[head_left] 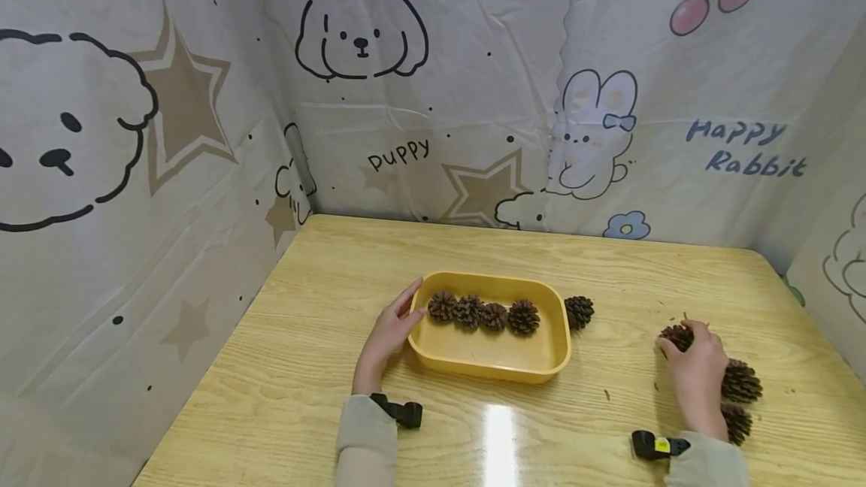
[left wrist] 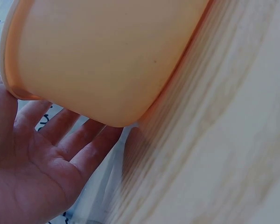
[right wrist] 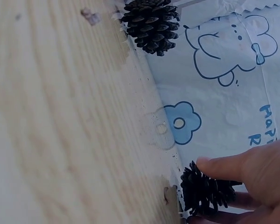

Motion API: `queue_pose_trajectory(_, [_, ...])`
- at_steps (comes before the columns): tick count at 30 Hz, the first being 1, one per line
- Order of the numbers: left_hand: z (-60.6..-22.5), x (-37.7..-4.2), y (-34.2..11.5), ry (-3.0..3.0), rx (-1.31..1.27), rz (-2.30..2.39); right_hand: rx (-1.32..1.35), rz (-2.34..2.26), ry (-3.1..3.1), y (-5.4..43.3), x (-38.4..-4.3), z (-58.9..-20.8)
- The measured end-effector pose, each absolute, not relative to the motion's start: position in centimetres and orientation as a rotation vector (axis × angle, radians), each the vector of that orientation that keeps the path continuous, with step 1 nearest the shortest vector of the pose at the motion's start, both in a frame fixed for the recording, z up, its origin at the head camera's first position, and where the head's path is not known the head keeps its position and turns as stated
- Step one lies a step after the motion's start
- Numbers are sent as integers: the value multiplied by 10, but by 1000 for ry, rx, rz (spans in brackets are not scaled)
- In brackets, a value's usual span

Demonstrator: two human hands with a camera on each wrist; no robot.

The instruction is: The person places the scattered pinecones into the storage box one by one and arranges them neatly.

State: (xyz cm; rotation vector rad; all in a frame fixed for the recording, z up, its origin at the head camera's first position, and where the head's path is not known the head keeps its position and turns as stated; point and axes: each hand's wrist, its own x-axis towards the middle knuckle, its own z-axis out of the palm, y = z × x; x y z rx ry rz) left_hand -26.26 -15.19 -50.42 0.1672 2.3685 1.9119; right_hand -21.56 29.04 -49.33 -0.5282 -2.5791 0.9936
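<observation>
My left hand (head_left: 390, 331) holds the left end of a yellow plastic tray (head_left: 487, 368), the thumb at the rim. In the left wrist view, the fingers (left wrist: 91, 144) lie along the tray's outer wall. A row of several brown pine cones (head_left: 495, 317) sits inside the tray, along its far side. Over to the right, my right hand (head_left: 699, 370) grips a pine cone (right wrist: 203, 189) between thumb and fingers, close over the table. The hand partly hides this cone in the head view.
Beside the tray's right end lies another pine cone (head_left: 579, 312). Two more cones, one farther back (head_left: 741, 381) and one nearer (head_left: 737, 423), lie by my right wrist. Small brown flakes dot the wooden table (head_left: 284, 397). Printed cloth (head_left: 440, 111) hangs behind and at the sides.
</observation>
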Motion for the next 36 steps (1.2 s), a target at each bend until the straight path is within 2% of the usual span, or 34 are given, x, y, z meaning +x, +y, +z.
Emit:
queue_pose_trajectory(20, [-501, -261, -151, 2355, 157, 1925, -472, 973, -2540, 271, -218, -480])
queue_pose_trajectory(36, [-500, -260, -151, 2328, 125, 1917, -152, 983, -2446, 224, -219, -462])
